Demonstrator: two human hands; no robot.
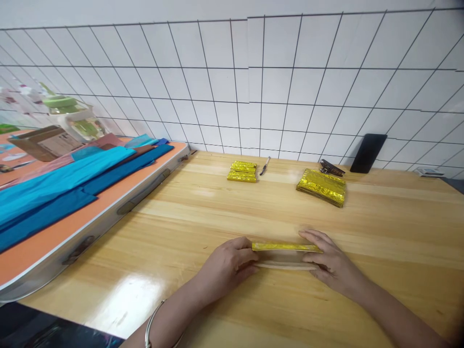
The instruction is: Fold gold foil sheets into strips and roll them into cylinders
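A folded strip of gold foil paper [281, 247] stretches between my hands, just over the wooden table. Its upper edge is shiny gold, and the side facing me is a plain pale brown. My left hand [232, 261] pinches the left end between thumb and fingers. At the right end, my right hand [331, 263] has its fingers spread around the paper, gripping it from the side. Beyond my hands, a thick stack of folded gold paper [321, 186] lies at the right. A smaller gold bundle [242, 171] is farther left.
A pen [265, 166] lies beside the small bundle. A black stapler-like object [331, 167] sits behind the stack, and a black phone [368, 153] leans on the tiled wall [282, 84]. Blue cloth-like sheets [83, 181], a cardboard box [50, 142] and a green-lidded bottle [78, 116] occupy the orange surface at left.
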